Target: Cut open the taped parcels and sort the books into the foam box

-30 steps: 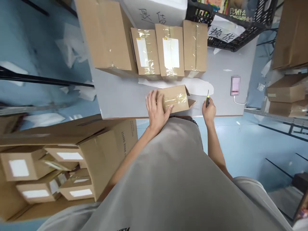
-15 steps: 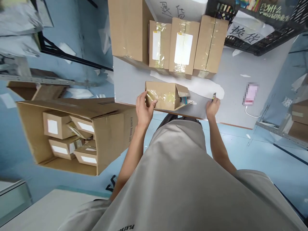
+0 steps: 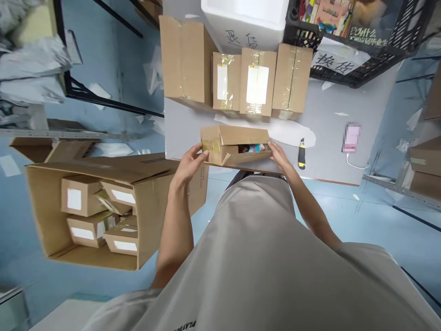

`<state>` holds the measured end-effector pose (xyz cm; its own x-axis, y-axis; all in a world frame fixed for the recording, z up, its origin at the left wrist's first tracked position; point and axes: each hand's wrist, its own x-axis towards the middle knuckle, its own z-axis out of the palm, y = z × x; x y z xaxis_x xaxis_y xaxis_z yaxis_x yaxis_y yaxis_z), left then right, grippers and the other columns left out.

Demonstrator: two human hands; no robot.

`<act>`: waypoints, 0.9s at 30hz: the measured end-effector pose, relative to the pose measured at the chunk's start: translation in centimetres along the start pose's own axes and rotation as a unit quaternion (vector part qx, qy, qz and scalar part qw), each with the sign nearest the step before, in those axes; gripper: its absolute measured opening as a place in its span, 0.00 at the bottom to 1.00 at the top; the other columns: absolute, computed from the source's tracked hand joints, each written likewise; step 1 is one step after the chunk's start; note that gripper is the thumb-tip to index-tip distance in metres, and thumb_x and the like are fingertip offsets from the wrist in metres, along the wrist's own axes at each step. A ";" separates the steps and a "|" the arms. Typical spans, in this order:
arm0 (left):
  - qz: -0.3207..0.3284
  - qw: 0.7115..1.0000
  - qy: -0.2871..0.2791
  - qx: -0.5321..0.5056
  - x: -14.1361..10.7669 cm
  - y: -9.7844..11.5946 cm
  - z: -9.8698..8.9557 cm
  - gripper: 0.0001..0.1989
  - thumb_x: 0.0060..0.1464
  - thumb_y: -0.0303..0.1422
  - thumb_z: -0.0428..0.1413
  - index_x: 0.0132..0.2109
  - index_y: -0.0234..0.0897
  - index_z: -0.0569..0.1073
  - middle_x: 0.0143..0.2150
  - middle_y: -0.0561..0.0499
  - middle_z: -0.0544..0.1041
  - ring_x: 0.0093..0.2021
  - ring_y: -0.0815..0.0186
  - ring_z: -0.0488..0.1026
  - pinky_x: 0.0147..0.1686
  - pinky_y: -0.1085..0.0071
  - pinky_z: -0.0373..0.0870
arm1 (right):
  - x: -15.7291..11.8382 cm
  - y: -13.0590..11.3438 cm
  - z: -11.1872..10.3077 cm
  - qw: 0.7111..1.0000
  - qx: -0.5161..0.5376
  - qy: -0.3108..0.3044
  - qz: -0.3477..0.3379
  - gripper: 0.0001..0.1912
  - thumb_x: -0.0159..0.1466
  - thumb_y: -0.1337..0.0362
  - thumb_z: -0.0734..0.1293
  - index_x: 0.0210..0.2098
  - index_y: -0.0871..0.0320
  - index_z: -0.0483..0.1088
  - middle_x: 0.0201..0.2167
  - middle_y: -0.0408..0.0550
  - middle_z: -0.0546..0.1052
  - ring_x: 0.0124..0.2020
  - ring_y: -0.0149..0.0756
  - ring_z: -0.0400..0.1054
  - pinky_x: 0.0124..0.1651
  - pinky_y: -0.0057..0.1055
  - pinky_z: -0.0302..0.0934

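Note:
A small cardboard box (image 3: 237, 158) lies at the table's front edge, its side partly opened. Through the gap, colourful contents (image 3: 253, 148) show, too small to name. My left hand (image 3: 188, 163) grips the taped left end, thumb and fingers on its corner. At the right end, my right hand (image 3: 278, 155) holds the box with its fingertips against the flap. A yellow and black utility knife (image 3: 302, 155) lies on the table to the right of that hand.
Behind the box stand a tall carton (image 3: 186, 59) and several taped boxes (image 3: 257, 85). Farther back are a white bin (image 3: 244, 32) and a black crate (image 3: 354, 76) of books. A phone (image 3: 352, 137) lies right. At left, a large open carton (image 3: 155, 207) holds several boxes.
My right hand has let go of the utility knife, leaving it on the table, and moved left to the box. The box is turned, with its opening now facing me.

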<state>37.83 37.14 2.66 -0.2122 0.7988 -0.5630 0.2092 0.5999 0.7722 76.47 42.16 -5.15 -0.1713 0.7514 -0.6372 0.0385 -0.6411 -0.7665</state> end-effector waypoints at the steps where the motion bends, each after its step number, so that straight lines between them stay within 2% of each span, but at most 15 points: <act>1: -0.014 1.000 -0.006 -0.023 0.4 0.0 0.7 0.34 0.55 0.50 0.70 0.64 0.40 0.82 0.68 0.41 0.84 0.64 0.48 0.82 0.67 0.51 0.81 | -0.9 -0.8 -0.8 1.000 -0.011 0.017 -0.008 0.38 0.68 0.24 0.67 0.57 0.49 0.79 0.57 0.52 0.86 0.59 0.52 0.78 0.61 0.51 0.76; 4: -0.059 0.993 -0.054 -0.082 2.4 0.2 4.4 0.29 0.50 0.44 0.67 0.58 0.38 0.83 0.62 0.41 0.86 0.62 0.51 0.82 0.66 0.54 0.80 | -3.4 -2.9 -3.0 0.993 -0.060 0.076 -0.063 0.38 0.69 0.26 0.67 0.57 0.51 0.80 0.58 0.54 0.86 0.62 0.53 0.78 0.66 0.49 0.75; 6: -0.067 0.988 -0.100 -0.098 4.0 0.6 7.5 0.28 0.51 0.46 0.64 0.56 0.36 0.83 0.56 0.40 0.88 0.60 0.50 0.82 0.63 0.54 0.81 | -4.7 -3.8 -3.9 0.982 -0.106 0.123 -0.092 0.37 0.69 0.28 0.68 0.58 0.52 0.80 0.59 0.55 0.87 0.64 0.53 0.79 0.69 0.49 0.73; 8: -0.061 0.986 -0.126 -0.085 5.5 1.2 10.3 0.27 0.54 0.48 0.63 0.54 0.35 0.83 0.51 0.40 0.88 0.57 0.49 0.81 0.60 0.53 0.82 | -5.5 -4.2 -4.1 0.970 -0.156 0.168 -0.083 0.34 0.71 0.31 0.68 0.60 0.52 0.79 0.59 0.56 0.87 0.64 0.54 0.80 0.71 0.51 0.72; 10: -0.055 0.987 -0.135 -0.059 6.7 1.7 12.3 0.27 0.56 0.49 0.63 0.54 0.34 0.83 0.49 0.40 0.89 0.56 0.49 0.81 0.59 0.52 0.81 | -6.0 -4.3 -4.0 0.958 -0.202 0.199 -0.048 0.30 0.73 0.37 0.69 0.61 0.52 0.79 0.58 0.57 0.87 0.62 0.55 0.82 0.71 0.54 0.72; 13: -0.047 0.994 -0.099 -0.025 7.4 2.3 12.9 0.24 0.58 0.45 0.63 0.55 0.34 0.83 0.51 0.39 0.88 0.55 0.52 0.82 0.61 0.53 0.80 | -6.2 -4.3 -3.6 0.945 -0.241 0.220 -0.020 0.25 0.74 0.44 0.71 0.61 0.52 0.79 0.59 0.58 0.87 0.58 0.56 0.85 0.69 0.55 0.74; 15: -0.022 1.000 -0.018 0.001 6.6 2.7 12.1 0.21 0.62 0.42 0.61 0.55 0.34 0.82 0.55 0.38 0.88 0.54 0.54 0.83 0.63 0.54 0.80 | -6.2 -4.3 -3.4 0.942 -0.241 0.233 -0.031 0.24 0.73 0.45 0.72 0.59 0.53 0.79 0.62 0.60 0.86 0.60 0.55 0.84 0.68 0.53 0.76; 17: 0.044 0.996 0.067 0.035 4.9 3.2 11.2 0.17 0.67 0.40 0.57 0.55 0.36 0.81 0.58 0.39 0.87 0.53 0.56 0.84 0.63 0.56 0.80 | -6.2 -4.3 -3.3 0.939 -0.221 0.258 -0.048 0.25 0.69 0.43 0.73 0.56 0.55 0.80 0.62 0.63 0.85 0.63 0.54 0.81 0.67 0.52 0.77; 18: 0.094 0.990 0.089 0.054 3.8 3.6 11.0 0.16 0.70 0.40 0.55 0.56 0.37 0.81 0.58 0.40 0.87 0.53 0.57 0.84 0.61 0.57 0.80 | -6.2 -4.4 -3.4 0.940 -0.200 0.269 -0.054 0.26 0.67 0.42 0.75 0.53 0.55 0.79 0.61 0.63 0.85 0.63 0.54 0.81 0.67 0.52 0.77; 20: 0.201 0.973 0.039 0.103 1.6 4.8 11.1 0.15 0.75 0.40 0.53 0.54 0.39 0.82 0.55 0.41 0.87 0.54 0.55 0.84 0.60 0.57 0.81 | -6.1 -4.5 -3.6 0.950 -0.134 0.275 -0.065 0.27 0.64 0.42 0.77 0.50 0.55 0.78 0.56 0.61 0.86 0.60 0.52 0.81 0.68 0.53 0.76; 22: 0.303 0.933 -0.073 0.183 -0.2 6.1 12.0 0.15 0.75 0.39 0.56 0.57 0.40 0.84 0.59 0.41 0.87 0.60 0.51 0.82 0.66 0.53 0.78 | -6.0 -4.9 -3.8 0.962 -0.058 0.258 -0.073 0.27 0.61 0.42 0.78 0.49 0.55 0.77 0.51 0.58 0.87 0.56 0.50 0.82 0.68 0.53 0.76; 23: 0.332 0.908 -0.119 0.228 -0.8 6.7 12.6 0.16 0.75 0.38 0.58 0.60 0.39 0.84 0.60 0.39 0.87 0.63 0.48 0.81 0.67 0.51 0.77 | -5.9 -5.2 -3.8 0.965 -0.029 0.249 -0.080 0.28 0.60 0.42 0.79 0.50 0.54 0.77 0.50 0.57 0.87 0.55 0.50 0.83 0.68 0.52 0.76; 25: 0.356 0.864 -0.186 0.305 -1.7 7.6 13.6 0.18 0.76 0.38 0.58 0.64 0.37 0.84 0.60 0.36 0.86 0.66 0.44 0.79 0.69 0.47 0.75 | -5.6 -5.9 -3.8 0.966 -0.013 0.238 -0.100 0.28 0.61 0.42 0.79 0.52 0.54 0.78 0.50 0.56 0.87 0.56 0.49 0.82 0.68 0.51 0.75; 27: 0.351 0.844 -0.218 0.343 -2.2 7.8 14.1 0.20 0.78 0.38 0.55 0.64 0.36 0.85 0.58 0.36 0.87 0.63 0.43 0.80 0.67 0.47 0.76 | -5.1 -6.8 -3.4 0.964 -0.055 0.230 -0.122 0.29 0.64 0.43 0.78 0.56 0.54 0.79 0.51 0.56 0.87 0.56 0.48 0.82 0.69 0.50 0.75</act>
<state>53.35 40.69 5.76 0.5336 0.8198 -0.2077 0.6718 -0.2616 0.6930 80.46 43.22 3.05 0.2660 0.8831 -0.3865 0.1605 -0.4359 -0.8856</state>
